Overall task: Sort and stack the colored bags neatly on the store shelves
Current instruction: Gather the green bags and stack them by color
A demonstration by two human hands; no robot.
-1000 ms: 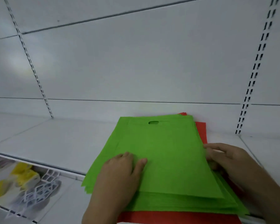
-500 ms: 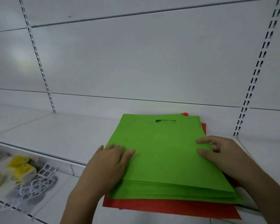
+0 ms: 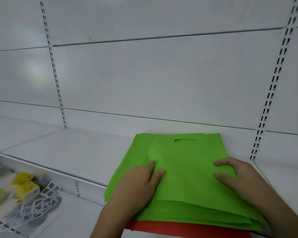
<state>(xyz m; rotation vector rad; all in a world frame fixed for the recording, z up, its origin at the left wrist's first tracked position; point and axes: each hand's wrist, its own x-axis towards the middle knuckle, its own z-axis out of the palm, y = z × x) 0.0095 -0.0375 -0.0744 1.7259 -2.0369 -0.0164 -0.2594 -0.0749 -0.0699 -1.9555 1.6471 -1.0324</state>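
Note:
A thick stack of green bags lies flat on the white shelf, its cut-out handle slot toward the back wall. Beneath it red bags stick out at the front edge only. My left hand rests flat on the stack's left front part, fingers straight. On the right side my right hand presses the top with slightly bent fingers, thumb spread toward the middle; it curls round nothing.
The stack overhangs the shelf's front lip. On a lower shelf at the left lie yellow packets and a white wire rack. Slotted uprights run up the white back panel.
The green stack has slid toward the back wall and now covers the red bags at the rear. Both hands moved with it and stay on top.

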